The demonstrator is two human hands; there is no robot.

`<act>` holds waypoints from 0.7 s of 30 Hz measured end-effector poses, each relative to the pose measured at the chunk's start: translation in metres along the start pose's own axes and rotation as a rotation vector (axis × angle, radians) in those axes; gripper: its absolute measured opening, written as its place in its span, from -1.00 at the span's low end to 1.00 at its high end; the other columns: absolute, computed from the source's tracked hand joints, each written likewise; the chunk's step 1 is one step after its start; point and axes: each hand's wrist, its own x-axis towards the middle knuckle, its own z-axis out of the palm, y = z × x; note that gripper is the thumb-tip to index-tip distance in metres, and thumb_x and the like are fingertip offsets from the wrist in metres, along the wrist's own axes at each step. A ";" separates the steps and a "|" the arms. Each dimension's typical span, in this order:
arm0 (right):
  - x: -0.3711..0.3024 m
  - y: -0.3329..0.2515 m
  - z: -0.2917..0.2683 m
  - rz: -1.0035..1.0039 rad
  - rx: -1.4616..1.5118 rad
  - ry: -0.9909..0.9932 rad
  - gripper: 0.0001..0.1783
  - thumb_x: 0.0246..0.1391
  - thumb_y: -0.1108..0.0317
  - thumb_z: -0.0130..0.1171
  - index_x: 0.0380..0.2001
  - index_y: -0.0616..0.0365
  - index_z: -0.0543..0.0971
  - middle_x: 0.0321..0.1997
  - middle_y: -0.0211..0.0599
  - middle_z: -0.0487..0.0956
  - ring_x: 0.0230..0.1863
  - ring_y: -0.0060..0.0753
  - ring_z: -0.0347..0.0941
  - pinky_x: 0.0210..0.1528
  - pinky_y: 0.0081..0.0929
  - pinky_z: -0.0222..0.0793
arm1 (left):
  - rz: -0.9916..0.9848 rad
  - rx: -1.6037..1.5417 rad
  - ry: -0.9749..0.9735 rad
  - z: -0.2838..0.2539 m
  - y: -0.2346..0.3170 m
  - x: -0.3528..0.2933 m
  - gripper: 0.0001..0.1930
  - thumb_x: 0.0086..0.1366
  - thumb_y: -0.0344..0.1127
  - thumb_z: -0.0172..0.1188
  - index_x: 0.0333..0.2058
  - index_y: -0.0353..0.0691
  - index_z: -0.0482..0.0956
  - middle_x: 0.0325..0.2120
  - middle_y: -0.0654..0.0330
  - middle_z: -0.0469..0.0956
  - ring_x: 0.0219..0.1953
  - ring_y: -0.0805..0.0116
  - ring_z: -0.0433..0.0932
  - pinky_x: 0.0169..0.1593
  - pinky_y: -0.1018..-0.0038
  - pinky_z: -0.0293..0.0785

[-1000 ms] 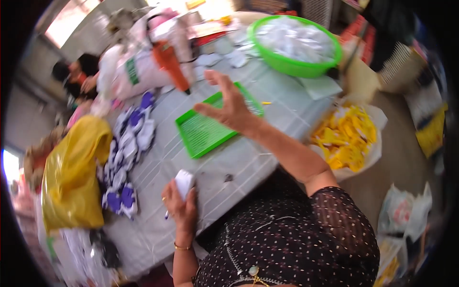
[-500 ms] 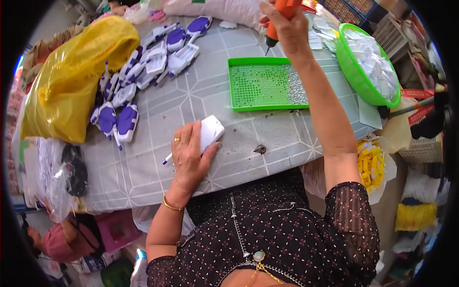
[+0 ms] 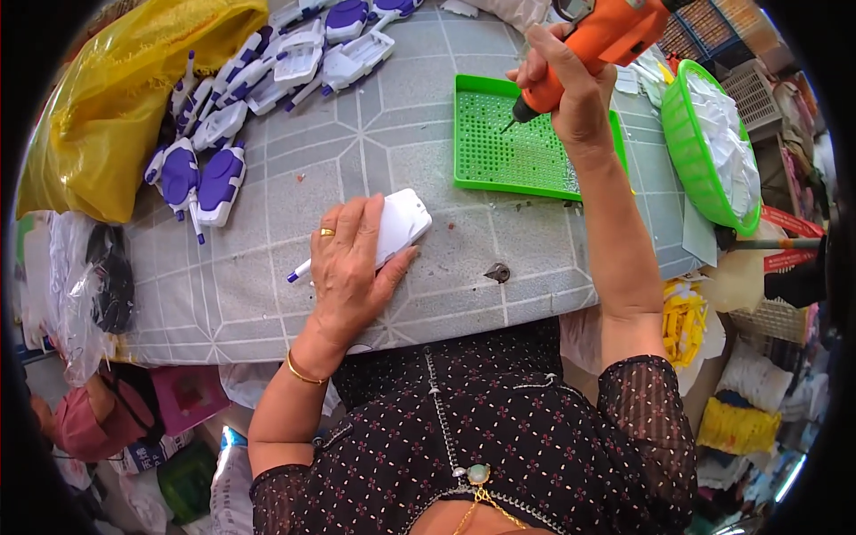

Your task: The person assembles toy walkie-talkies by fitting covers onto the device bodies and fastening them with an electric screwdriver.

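On the table, my left hand point(image 3: 349, 259) is closed over a white plastic casing point(image 3: 407, 223), pressing it to the tabletop. A thin white stem with a purple tip pokes out to the left of that hand. My right hand point(image 3: 580, 107) grips an orange cordless screwdriver point(image 3: 615, 36), its dark bit pointing down and left. The bit hangs over a green tray point(image 3: 517, 188) with a perforated floor. Small silvery pieces, too small to name surely, lie in the tray's right part, partly hidden by my right arm.
White and purple plastic units point(image 3: 223, 178) are heaped at left beside a yellow sack point(image 3: 98, 134). A green basket point(image 3: 673, 152) of white parts stands at right. A small dark piece point(image 3: 497, 273) lies near the table edge. Another person point(image 3: 89, 415) is at lower left.
My right hand has brought the screwdriver nearer and slightly right, its bit now over the tray instead of behind it. My left hand still holds the casing. The whole view has shifted.
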 end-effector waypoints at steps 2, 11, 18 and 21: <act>0.000 0.005 -0.001 0.004 0.002 -0.006 -0.82 0.13 0.33 0.32 -0.40 0.10 0.50 -0.62 -0.48 0.43 -0.58 -0.53 0.44 -0.33 -0.34 0.56 | -0.006 -0.006 -0.001 0.000 -0.001 0.000 -0.27 0.10 -0.14 0.42 0.18 -0.40 0.41 0.05 -0.02 0.46 0.07 -0.06 0.42 0.07 0.14 0.33; 0.002 0.020 -0.008 -0.006 0.039 0.030 -0.78 0.10 0.34 0.35 -0.34 0.11 0.48 -0.60 -0.47 0.42 -0.58 -0.51 0.42 -0.32 -0.33 0.55 | -0.013 -0.012 0.004 0.002 -0.002 0.003 -0.27 0.07 -0.14 0.44 0.17 -0.38 0.42 0.04 0.00 0.46 0.05 -0.05 0.42 0.06 0.14 0.33; -0.003 0.024 -0.008 -0.021 0.037 0.009 -0.79 0.10 0.34 0.34 -0.36 0.11 0.47 -0.61 -0.48 0.40 -0.59 -0.51 0.39 -0.36 -0.35 0.48 | -0.026 -0.021 0.019 0.003 -0.002 0.002 -0.27 0.03 -0.18 0.46 0.15 -0.37 0.44 0.03 -0.01 0.47 0.04 -0.04 0.43 0.06 0.16 0.34; -0.008 0.019 -0.008 -0.050 0.050 -0.026 -0.81 0.13 0.35 0.30 -0.38 0.09 0.46 -0.61 -0.48 0.37 -0.59 -0.50 0.36 -0.37 -0.36 0.44 | -0.027 -0.040 0.045 0.003 -0.002 0.002 -0.28 0.01 -0.19 0.47 0.13 -0.37 0.46 0.02 -0.02 0.48 0.03 -0.04 0.44 0.07 0.17 0.34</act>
